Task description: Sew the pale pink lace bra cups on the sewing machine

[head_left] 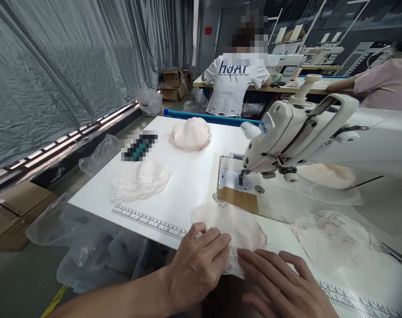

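A sheer pale fabric piece lies at the table's front edge, below the needle area of a white sewing machine. With curled fingers my left hand grips the front edge of this piece. My right hand has its fingers stretched out, with the fingertips resting on the fabric's edge beside the left hand. Its thumb sits lower, apart from the fingers. To the right lies another sheer fabric piece with loose threads. The presser foot has no fabric under it.
Lace-edged fabric cups, one nearer and one farther, lie on the white table. Scissors are at the right edge. A cardboard box and plastic bags stand left. A person sits ahead.
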The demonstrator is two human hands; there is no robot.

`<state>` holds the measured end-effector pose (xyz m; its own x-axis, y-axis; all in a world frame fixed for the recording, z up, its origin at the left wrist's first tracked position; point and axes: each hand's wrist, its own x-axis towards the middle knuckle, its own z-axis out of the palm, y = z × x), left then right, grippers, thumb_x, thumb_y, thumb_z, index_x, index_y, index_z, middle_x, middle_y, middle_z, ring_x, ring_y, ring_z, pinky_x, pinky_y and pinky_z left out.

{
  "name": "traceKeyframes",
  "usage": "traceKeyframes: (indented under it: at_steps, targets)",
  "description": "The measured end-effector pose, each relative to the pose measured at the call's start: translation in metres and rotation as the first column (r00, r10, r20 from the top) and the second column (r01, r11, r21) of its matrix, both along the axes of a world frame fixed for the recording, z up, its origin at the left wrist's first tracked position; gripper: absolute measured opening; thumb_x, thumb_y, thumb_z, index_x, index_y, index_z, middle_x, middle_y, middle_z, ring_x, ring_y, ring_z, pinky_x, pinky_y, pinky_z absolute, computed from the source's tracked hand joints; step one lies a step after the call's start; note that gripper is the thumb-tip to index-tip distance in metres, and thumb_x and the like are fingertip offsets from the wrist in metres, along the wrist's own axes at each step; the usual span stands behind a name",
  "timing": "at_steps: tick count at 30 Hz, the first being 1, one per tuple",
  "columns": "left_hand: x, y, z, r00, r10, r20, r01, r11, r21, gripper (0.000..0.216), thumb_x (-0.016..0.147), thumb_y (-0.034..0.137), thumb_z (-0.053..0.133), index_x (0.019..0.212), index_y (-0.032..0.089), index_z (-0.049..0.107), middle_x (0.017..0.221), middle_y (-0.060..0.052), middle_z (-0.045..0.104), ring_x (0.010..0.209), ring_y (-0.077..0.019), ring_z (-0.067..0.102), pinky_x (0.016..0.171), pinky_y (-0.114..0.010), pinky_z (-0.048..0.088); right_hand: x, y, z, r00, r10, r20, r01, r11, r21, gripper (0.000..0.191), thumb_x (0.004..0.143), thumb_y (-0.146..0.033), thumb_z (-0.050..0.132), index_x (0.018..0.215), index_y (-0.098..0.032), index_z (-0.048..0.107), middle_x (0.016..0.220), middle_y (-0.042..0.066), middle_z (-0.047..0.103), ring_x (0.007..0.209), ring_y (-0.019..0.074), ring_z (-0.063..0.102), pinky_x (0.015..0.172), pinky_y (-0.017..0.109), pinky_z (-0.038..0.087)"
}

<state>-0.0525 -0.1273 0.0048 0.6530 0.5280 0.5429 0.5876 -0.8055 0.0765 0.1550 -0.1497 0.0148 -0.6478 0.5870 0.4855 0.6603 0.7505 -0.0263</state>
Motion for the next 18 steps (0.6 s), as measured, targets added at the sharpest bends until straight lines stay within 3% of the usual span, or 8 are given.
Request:
traceKeyframes:
  at_steps: [6, 10, 15, 18]
  targets:
    - [0.000, 0.002, -0.001, 0.998, -0.042, -0.039, 0.041, 0.999, -0.014, 0.010, 0.091, 0.011, 0.049, 0.090, 0.011, 0.059, 0.099, -0.004, 0.065, 0.093, -0.0127, 0.057, 0.083, -0.033, 0.036, 0.000, -0.004, -0.005, 0.999, -0.032, -0.031, 0.031, 0.999, -0.008, 0.028, 0.097, -0.038, 0.042, 0.101, -0.024, 0.066, 0.098, -0.002, 0.074, 0.081, 0.0151, 0.065, 0.074, 0.033, 0.034]
    - [0.001, 0.002, -0.001, 0.999, -0.021, -0.048, 0.024, 0.998, 0.050, 0.012, 0.089, 0.009, 0.050, 0.096, 0.010, 0.059, 0.098, -0.005, 0.065, 0.091, -0.0129, 0.058, 0.084, -0.033, 0.037, -0.003, -0.005, -0.004, 0.988, -0.114, -0.099, 0.111, 0.993, -0.037, 0.036, 0.099, -0.037, 0.035, 0.092, -0.024, 0.067, 0.097, -0.002, 0.074, 0.082, 0.0159, 0.065, 0.076, 0.034, 0.035]
    - [0.002, 0.000, 0.000, 0.997, -0.019, -0.069, 0.022, 0.999, 0.044, 0.014, 0.089, 0.010, 0.050, 0.099, 0.012, 0.060, 0.102, -0.004, 0.064, 0.092, -0.0143, 0.057, 0.086, -0.035, 0.035, -0.002, -0.005, -0.008, 0.997, -0.065, -0.031, 0.064, 0.997, -0.042, 0.032, 0.098, -0.037, 0.038, 0.093, -0.023, 0.067, 0.104, -0.002, 0.072, 0.084, 0.0164, 0.064, 0.077, 0.033, 0.034]
    - [0.002, 0.001, 0.000, 0.998, -0.017, -0.055, 0.020, 0.998, 0.062, 0.013, 0.089, 0.011, 0.049, 0.095, 0.014, 0.060, 0.101, -0.004, 0.064, 0.089, -0.0141, 0.056, 0.085, -0.035, 0.034, -0.001, -0.007, -0.017, 0.989, -0.097, -0.115, 0.099, 0.995, 0.012, 0.036, 0.099, -0.039, 0.035, 0.089, -0.024, 0.066, 0.099, -0.001, 0.073, 0.083, 0.0176, 0.064, 0.077, 0.034, 0.034]
